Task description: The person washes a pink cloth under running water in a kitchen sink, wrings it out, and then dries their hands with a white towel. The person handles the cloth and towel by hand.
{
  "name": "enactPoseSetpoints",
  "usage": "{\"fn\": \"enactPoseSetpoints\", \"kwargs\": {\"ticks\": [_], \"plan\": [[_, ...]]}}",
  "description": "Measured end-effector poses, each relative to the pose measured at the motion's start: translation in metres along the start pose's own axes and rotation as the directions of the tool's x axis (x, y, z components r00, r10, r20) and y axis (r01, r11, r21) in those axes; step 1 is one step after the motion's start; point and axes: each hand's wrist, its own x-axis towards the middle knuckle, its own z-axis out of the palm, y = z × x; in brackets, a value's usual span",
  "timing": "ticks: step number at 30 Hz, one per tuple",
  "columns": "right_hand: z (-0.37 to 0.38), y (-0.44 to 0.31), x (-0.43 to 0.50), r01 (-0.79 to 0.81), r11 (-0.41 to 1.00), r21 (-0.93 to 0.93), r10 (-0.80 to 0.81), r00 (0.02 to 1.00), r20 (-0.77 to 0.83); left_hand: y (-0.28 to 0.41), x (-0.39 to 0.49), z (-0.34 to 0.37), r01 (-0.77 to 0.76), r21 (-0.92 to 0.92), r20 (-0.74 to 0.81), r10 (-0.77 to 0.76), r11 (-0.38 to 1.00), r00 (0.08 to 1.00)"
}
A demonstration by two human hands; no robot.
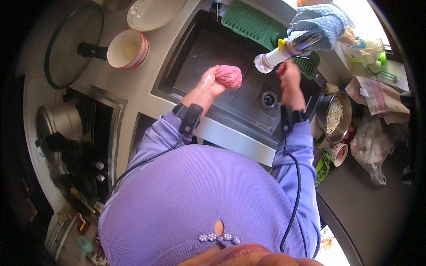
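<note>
A bunched pink cloth (229, 76) is gripped in my left hand (210, 84), held over the dark sink (208, 43). My right hand (292, 83) is blurred, just beside the white spray nozzle (274, 59) of the faucet. Its fingers are partly hidden behind the nozzle, so whether they hold anything is unclear. Below and between the hands, the drain (269, 99) shows in the sink floor. A grey-blue cloth (319, 23) hangs over the chrome faucet pipe (308, 41).
A green ribbed tray (249, 25) lies along the sink's back edge. Left are a red-rimmed bowl (123, 50), a glass lid (71, 43) and a steel pot (65, 121) on the stove. Right stand a metal bowl of bean sprouts (335, 114) and a plastic bag (371, 143).
</note>
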Motion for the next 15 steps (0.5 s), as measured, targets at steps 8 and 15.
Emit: {"fn": "enactPoseSetpoints", "kwargs": {"ticks": [8, 15], "plan": [[0.048, 0.066, -0.147, -0.517, 0.838, 0.174, 0.210, 0.601, 0.771, -0.030, -0.034, 0.011, 0.033, 0.762, -0.007, -0.043, 0.646, 0.999], [0.038, 0.042, -0.159, -0.637, 0.672, 0.378, 0.163, 0.625, 0.763, 0.013, -0.062, 0.022, -0.254, 0.869, 0.226, 0.117, 0.425, 0.967]]}}
